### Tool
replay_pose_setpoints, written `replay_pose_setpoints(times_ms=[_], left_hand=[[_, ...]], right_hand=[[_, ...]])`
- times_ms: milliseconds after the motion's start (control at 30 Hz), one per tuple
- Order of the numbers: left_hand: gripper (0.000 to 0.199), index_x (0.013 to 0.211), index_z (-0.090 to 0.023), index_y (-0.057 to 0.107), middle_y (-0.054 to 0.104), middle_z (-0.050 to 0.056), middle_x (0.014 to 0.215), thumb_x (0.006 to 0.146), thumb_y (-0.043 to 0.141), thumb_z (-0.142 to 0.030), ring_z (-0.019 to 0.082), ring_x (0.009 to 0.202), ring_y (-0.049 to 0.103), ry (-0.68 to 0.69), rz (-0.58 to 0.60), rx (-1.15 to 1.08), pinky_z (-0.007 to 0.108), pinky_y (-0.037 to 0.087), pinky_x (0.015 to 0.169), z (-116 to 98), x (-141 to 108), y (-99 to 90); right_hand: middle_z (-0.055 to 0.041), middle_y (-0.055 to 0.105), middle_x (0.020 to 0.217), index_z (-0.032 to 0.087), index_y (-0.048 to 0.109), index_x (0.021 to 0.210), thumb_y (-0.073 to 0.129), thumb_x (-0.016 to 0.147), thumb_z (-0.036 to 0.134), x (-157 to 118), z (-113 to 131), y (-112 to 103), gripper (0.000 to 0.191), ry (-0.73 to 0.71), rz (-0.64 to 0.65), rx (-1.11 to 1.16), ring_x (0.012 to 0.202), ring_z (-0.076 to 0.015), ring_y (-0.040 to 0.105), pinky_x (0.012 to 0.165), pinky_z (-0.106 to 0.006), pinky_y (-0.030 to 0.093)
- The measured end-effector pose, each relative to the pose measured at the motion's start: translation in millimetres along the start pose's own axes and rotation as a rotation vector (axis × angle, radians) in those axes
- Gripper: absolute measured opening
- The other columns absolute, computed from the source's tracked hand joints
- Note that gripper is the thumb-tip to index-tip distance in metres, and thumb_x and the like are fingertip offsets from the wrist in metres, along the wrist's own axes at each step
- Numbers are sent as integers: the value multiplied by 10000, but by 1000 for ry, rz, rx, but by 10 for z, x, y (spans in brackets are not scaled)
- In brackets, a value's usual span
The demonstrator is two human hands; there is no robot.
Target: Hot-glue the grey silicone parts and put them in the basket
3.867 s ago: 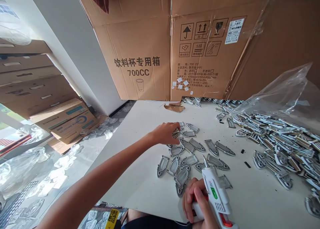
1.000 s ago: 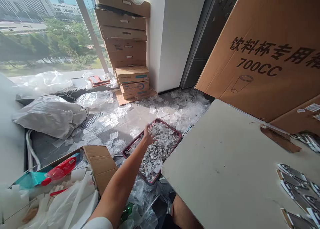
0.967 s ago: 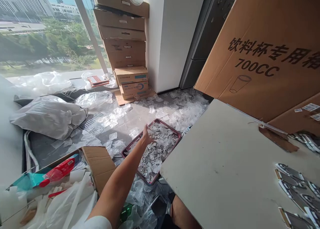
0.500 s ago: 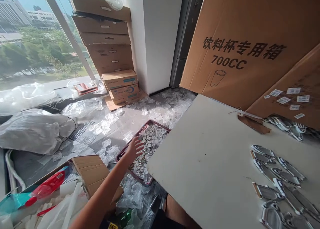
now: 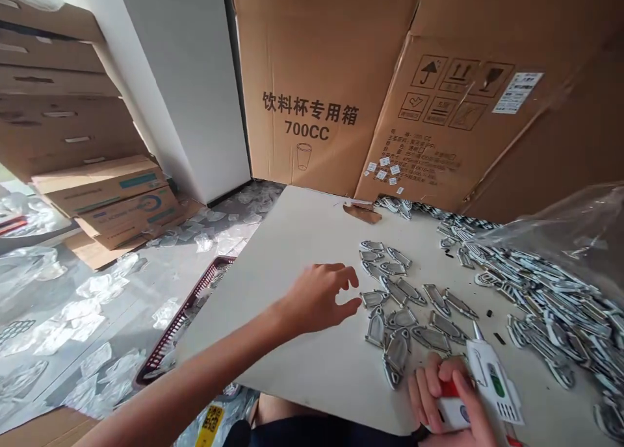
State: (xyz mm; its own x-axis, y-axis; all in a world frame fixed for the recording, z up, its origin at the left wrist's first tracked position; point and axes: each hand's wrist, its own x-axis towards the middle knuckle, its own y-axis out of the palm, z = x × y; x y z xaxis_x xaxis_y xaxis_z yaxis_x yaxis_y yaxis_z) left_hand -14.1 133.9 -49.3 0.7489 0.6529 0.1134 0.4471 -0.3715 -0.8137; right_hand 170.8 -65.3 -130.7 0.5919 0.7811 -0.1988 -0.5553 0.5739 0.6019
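Observation:
My left hand (image 5: 322,297) is over the white table, thumb and fingers apart, with nothing in it. Its fingertips are just left of a group of grey, elongated oval metal frames (image 5: 400,291) laid out flat. At the table's near right, my right hand (image 5: 446,395) is wrapped round the handle of a white gun-shaped tool (image 5: 492,375). This tool has a pointed tip, a red trigger and a small green display. Its tip points away from me, beside the metal frames. A large heap of similar metal parts (image 5: 550,291) lies to the right.
Tall cardboard sheets (image 5: 312,57) stand along the table's (image 5: 253,258) back edge. Clear plastic (image 5: 585,232) drapes over the heap. A maroon basket (image 5: 180,323) of small parts sits below the table's left edge. Plastic scraps (image 5: 88,317) and stacked boxes (image 5: 131,206) are on the floor.
My left hand has moved from over the basket to above the table beside the metal frames. The view has turned right, bringing my right hand and the white tool into sight.

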Motion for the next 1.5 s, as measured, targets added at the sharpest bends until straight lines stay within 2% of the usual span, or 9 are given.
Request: replay_pose_setpoints(times_ms=[100, 200, 400, 600, 800, 967, 1100, 1267, 1500], left_hand=[[298, 1279, -219, 771, 856, 65, 1236, 1037, 765, -393, 299, 1086, 825, 11, 118, 152, 400, 603, 887, -83, 465, 271], [431, 1352, -216, 756, 869, 62, 1184, 1004, 802, -466, 329, 1081, 834, 4, 165, 184, 415, 613, 886, -127, 773, 463], [458, 1256, -227, 793, 873, 65, 1167, 860, 887, -435, 343, 1054, 836, -79, 220, 246, 399, 613, 856, -199, 984, 600], [380, 1264, -213, 756, 860, 97, 1134, 1024, 668, -493, 326, 1044, 828, -197, 154, 299, 412, 612, 915, -467, 802, 477], [356, 1244, -132, 724, 834, 192, 1055, 1050, 661, -424, 426, 1019, 830, -251, 263, 375, 450, 613, 786, -783, 517, 685], [329, 1224, -140, 695, 818, 202, 1128, 1044, 673, -415, 431, 1057, 827, -224, 302, 413, 458, 616, 813, -809, 532, 754], [251, 1209, -123, 700, 819, 211, 1124, 1012, 675, -277, 435, 1046, 829, -228, 324, 440, 455, 611, 805, -790, 594, 652], [228, 1203, -158, 701, 824, 154, 1085, 1057, 652, -327, 367, 1024, 822, -169, 340, 405, 429, 615, 864, -983, 552, 545], [314, 1393, -201, 670, 784, 169, 1154, 1115, 579, -313, 337, 889, 817, -99, 400, 449, 387, 582, 653, -1298, 346, 963]], right_hand=[[76, 542, 717, 220, 642, 810, 909, 930, 467, 7, -4, 81, 383, -43, 5, 37, 385, -22, 440, 409, -194, 416], [71, 545, 721, 217, 641, 804, 880, 962, 453, 16, -3, 79, 371, -58, 7, 50, 384, -19, 432, 417, -195, 400], [68, 534, 721, 214, 645, 796, 840, 987, 462, 35, 41, 59, 370, -49, 40, 66, 395, -18, 418, 438, -203, 384], [70, 542, 736, 215, 645, 809, 828, 1004, 452, 46, 85, 50, 357, -44, 44, 103, 396, -16, 401, 432, -210, 375], [73, 539, 734, 219, 617, 793, 850, 984, 453, -15, 130, 63, 381, -60, -7, 184, 398, -28, 386, 418, -208, 392], [72, 518, 746, 226, 608, 805, 773, 1036, 444, -48, 208, -7, 358, -60, -24, 204, 416, -33, 378, 431, -213, 396], [69, 490, 744, 227, 612, 805, 777, 1031, 450, -44, 282, -129, 358, -60, -31, 182, 429, -41, 382, 450, -232, 385], [62, 496, 731, 231, 606, 801, 767, 1040, 427, -50, 271, -205, 348, -70, -63, 201, 428, -53, 386, 444, -246, 392], [48, 504, 646, 248, 607, 795, 695, 1105, 339, -24, 111, -474, 334, -176, -11, 160, 379, -97, 409, 403, -261, 387]])
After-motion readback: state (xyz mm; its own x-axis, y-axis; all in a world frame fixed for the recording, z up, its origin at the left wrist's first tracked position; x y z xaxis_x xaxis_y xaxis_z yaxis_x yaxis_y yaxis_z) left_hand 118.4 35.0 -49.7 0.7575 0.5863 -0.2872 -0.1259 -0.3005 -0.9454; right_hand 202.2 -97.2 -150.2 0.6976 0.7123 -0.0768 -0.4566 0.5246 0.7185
